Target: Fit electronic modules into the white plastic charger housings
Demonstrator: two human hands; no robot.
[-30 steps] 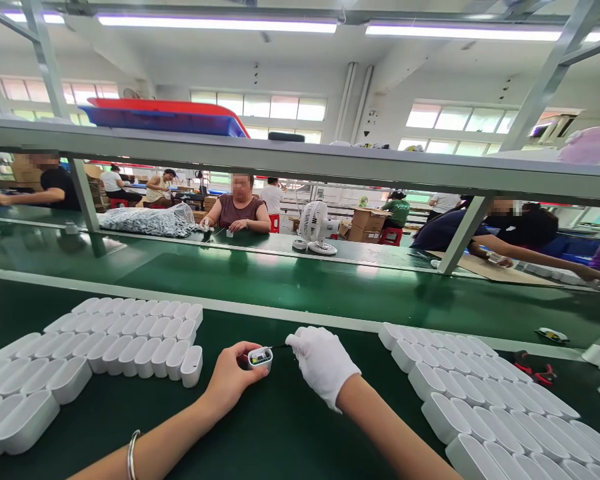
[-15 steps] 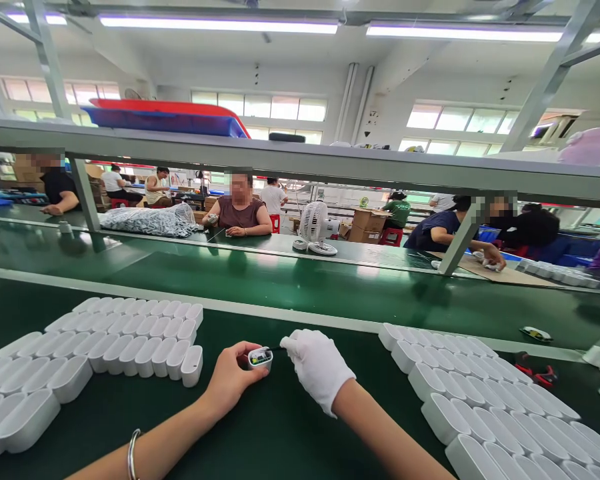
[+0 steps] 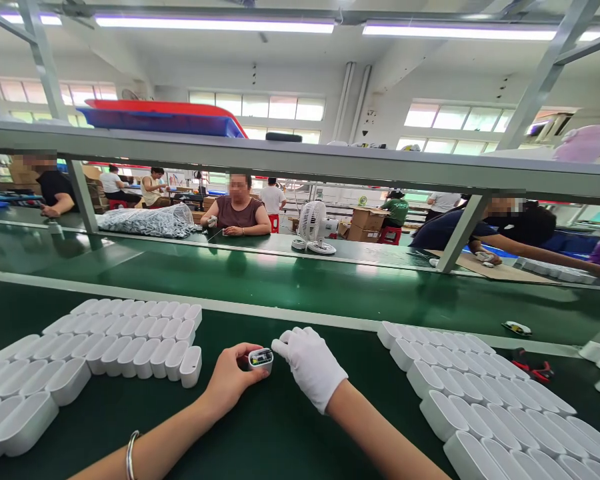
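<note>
Near the middle of the green table, my bare left hand (image 3: 233, 375) is closed round a small white oval housing (image 3: 261, 361). Its open top faces up and shows a circuit board and dark parts inside. My right hand (image 3: 310, 367), in a white glove, is just right of the housing, with fingertips pinched together close to its rim. Whatever lies between those fingertips is too small to make out. Rows of white oval housings (image 3: 145, 357) stand to the left of my hands, and more white housings (image 3: 480, 393) stand in rows to the right.
Red-handled pliers (image 3: 533, 366) lie beyond the right rows, near a small circuit piece (image 3: 517, 329) on the green belt (image 3: 280, 283). Across the belt are a white fan (image 3: 313, 223), a bag of parts (image 3: 150, 221) and seated people. A shelf (image 3: 300, 160) runs overhead.
My right hand has shifted slightly left, closer to the housing. The dark piece seen between hand and housing now shows inside the housing. The circuit piece has moved left. A co-worker's arm now reaches right.
</note>
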